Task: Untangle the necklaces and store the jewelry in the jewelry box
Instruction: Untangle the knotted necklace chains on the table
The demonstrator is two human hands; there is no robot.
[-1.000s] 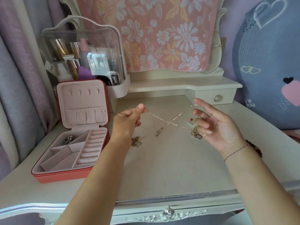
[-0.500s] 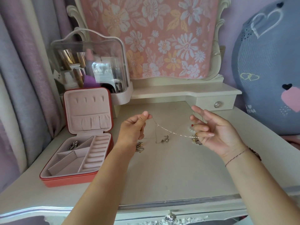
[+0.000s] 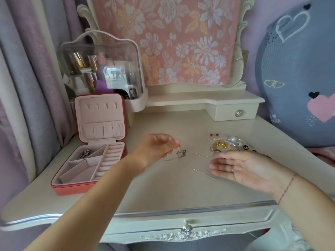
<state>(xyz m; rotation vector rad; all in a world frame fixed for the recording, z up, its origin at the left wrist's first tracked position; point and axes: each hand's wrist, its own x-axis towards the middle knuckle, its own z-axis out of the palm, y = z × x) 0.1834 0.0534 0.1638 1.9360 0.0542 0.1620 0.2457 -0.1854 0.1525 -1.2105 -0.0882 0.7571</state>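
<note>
light: soft, even daylight | shadows: faint | blur: slight motion smear | edges: wide-angle bending

The jewelry box (image 3: 72,189) is coral red outside and pale pink inside; the necklace chain (image 3: 197,172) is silver; the jewelry pile (image 3: 228,144) mixes white pearls, gold pieces, two red studs and black hearts on pale beads; the dressing table (image 3: 163,192) is cream white with a silvery edge; the cloth (image 3: 172,42) behind is pink, patterned with white and orange flowers; the cushion (image 3: 293,78) is blue-grey with white outlined hearts, a pink heart and small black hearts; the curtain (image 3: 27,69) is lilac and grey; the thread bracelet (image 3: 288,187) is dark reddish.
</note>
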